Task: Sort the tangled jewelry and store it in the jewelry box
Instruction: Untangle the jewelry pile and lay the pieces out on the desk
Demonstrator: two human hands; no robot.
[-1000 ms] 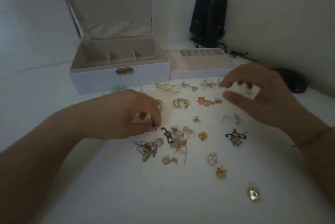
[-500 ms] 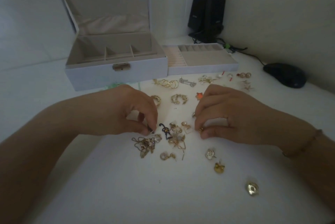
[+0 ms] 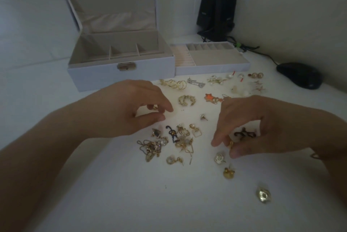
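Note:
Loose gold, pearl and dark earrings lie scattered on the white table, with a tangled gold chain pile (image 3: 150,147) at the lower left of the heap. My right hand (image 3: 262,124) hovers over the right of the heap and pinches a small gold earring (image 3: 230,143) between thumb and forefinger. A dark curly earring (image 3: 244,134) lies under its palm. My left hand (image 3: 127,108) hangs just above a dark blue earring (image 3: 171,134), thumb and forefinger apart, holding nothing. The white jewelry box (image 3: 120,70) stands open behind, its compartments bare.
A removable tray (image 3: 212,67) with ring rolls and small slots sits to the right of the box. Two black speakers (image 3: 216,10) stand in the back corner and a black mouse (image 3: 298,75) lies at the right. A gold stud (image 3: 263,195) lies alone near the front.
My right hand came down from the far right row to the middle, pinched a small gold earring and drew it to the right. My left hand let go of the dark blue earring and rose slightly.

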